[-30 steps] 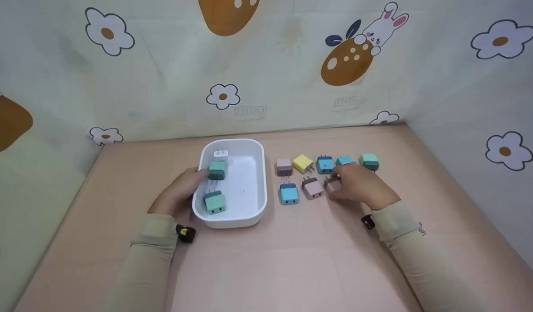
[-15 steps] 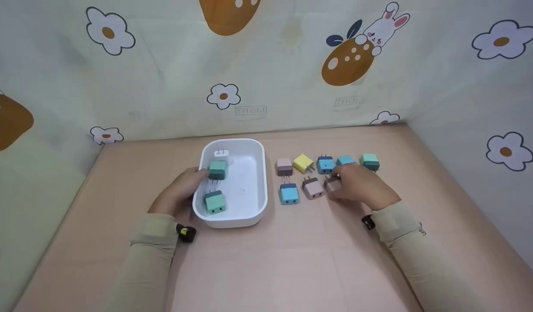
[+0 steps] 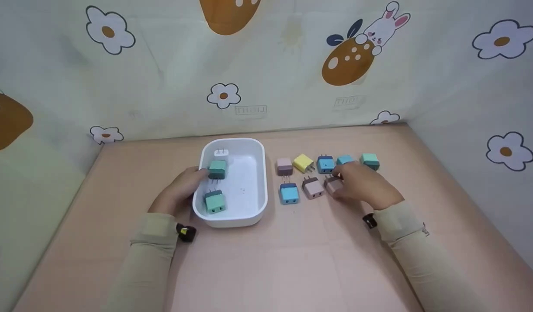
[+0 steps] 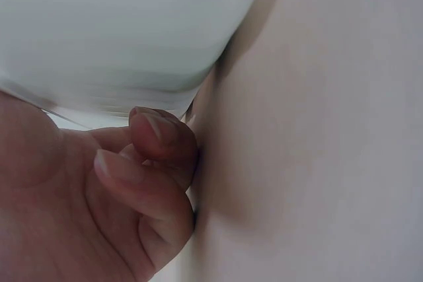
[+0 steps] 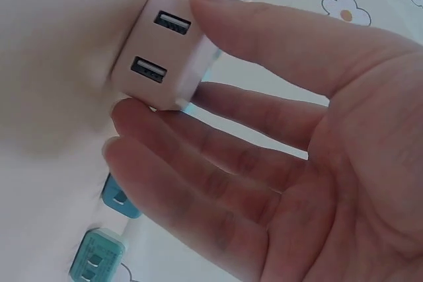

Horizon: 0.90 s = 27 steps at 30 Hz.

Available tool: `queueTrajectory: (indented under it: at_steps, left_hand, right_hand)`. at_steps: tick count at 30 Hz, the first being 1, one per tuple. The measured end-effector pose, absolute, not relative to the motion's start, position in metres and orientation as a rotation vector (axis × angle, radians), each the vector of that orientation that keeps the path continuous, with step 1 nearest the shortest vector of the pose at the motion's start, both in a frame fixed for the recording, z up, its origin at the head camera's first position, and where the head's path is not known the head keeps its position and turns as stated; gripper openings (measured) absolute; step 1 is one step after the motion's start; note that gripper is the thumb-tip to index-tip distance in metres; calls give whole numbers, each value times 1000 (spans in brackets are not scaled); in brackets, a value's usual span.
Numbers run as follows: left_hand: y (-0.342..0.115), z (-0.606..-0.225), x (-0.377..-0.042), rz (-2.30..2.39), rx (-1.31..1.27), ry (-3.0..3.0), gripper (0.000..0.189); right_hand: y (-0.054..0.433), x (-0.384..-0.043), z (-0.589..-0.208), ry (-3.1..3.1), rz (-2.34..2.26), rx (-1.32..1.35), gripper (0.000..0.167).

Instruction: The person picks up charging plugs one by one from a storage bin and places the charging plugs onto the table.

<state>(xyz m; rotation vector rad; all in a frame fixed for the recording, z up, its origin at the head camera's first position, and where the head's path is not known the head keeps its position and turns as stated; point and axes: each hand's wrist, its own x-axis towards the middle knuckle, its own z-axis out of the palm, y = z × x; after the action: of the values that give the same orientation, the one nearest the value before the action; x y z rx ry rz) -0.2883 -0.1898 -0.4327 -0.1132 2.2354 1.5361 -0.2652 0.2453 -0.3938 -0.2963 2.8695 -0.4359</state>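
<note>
My left hand (image 3: pixel 178 187) grips the left side of a white plastic bin (image 3: pixel 236 222), its thumb at the rim. In the left wrist view its other fingers (image 4: pixel 149 189) curl beside the bin's lower wall. At the right, my right hand (image 3: pixel 365 183) holds a pink USB wall charger (image 3: pixel 332 185) between thumb and fingers, low at the tabletop. The right wrist view shows the charger's two USB ports facing the camera, with the thumb (image 5: pixel 264 34) along one side. In the bin lie two green chargers (image 3: pixel 215 202) and a small white charger (image 3: pixel 221 153).
Beside the held charger lie another pink charger (image 3: pixel 313 188) and a blue one (image 3: pixel 289 193). Behind them runs a row: pink (image 3: pixel 284 167), yellow charger (image 3: pixel 303 163), blue charger (image 3: pixel 325 164), a partly hidden blue charger (image 3: pixel 345 159) and a green charger (image 3: pixel 370 161). Patterned cloth walls enclose the table.
My right hand has shifted very slightly to the right at the pink charger. My left hand, the bin and the other chargers stay where they were.
</note>
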Motion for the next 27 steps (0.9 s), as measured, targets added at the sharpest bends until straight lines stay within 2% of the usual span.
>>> queueTrajectory:
  at_steps: [15,21,27]
  left_hand:
    - [-192,-429,-285,1523,-122,2222,61]
    - [-191,-431,-285,1530,-151,2207,61]
    - [-186,-432,-288,1541,-121,2235,59]
  right_hand:
    - [232,-255,-380,2921,-476,-295,45]
    - [213,-245,-380,2978,-519,-524,32]
    - [167,-236,-377,3038,-642,-878,18]
